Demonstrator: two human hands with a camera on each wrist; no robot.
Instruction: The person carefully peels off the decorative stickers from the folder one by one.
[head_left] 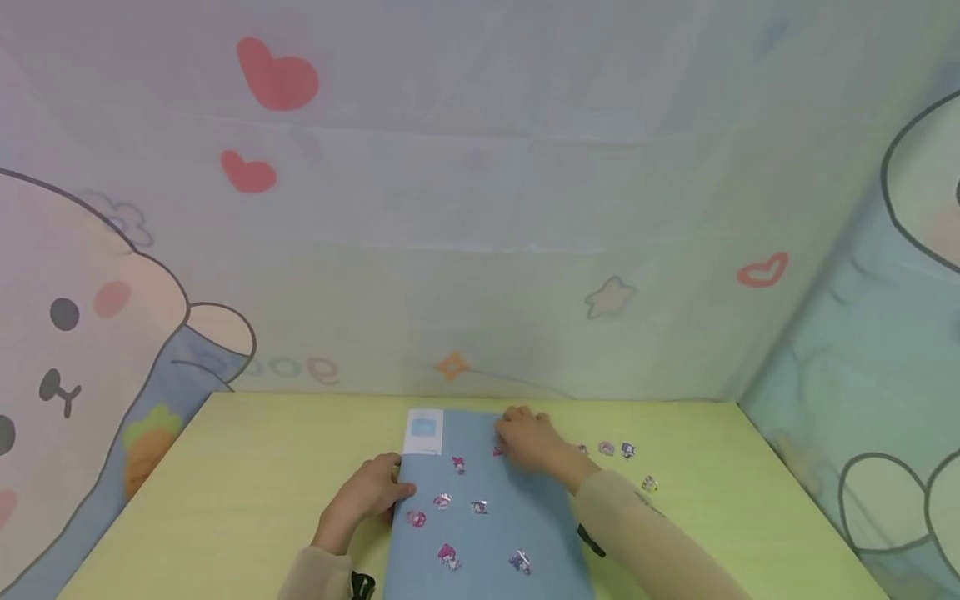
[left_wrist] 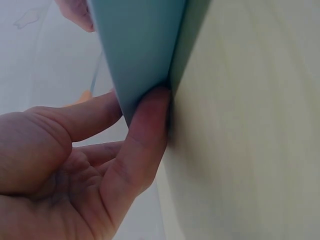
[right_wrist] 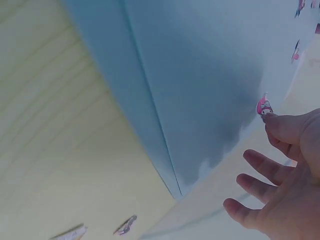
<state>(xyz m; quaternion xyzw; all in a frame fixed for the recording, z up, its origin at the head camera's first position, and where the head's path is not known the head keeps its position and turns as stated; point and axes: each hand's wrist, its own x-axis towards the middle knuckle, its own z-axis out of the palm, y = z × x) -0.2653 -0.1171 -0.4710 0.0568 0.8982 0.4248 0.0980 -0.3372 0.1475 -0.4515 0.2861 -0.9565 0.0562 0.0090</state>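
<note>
A light blue folder [head_left: 495,533] lies on the table, with a white label [head_left: 424,432] at its far left corner. Pink and purple cartoon stickers [head_left: 448,557] are scattered over its cover. At the folder's left edge, my left hand [head_left: 372,490] grips it, thumb on top and a finger underneath; the left wrist view shows this hand [left_wrist: 95,165] close up. Over the far part of the cover, my right hand [head_left: 534,442] holds a small pink sticker [right_wrist: 263,106] at the tips of thumb and forefinger. Its other fingers [right_wrist: 260,189] are spread.
Several loose stickers [head_left: 628,450] lie on the pale yellow table [head_left: 247,500] to the folder's right, one sticker [head_left: 649,483] closer to me. A printed cloth [head_left: 480,208] hangs behind the table and along its sides.
</note>
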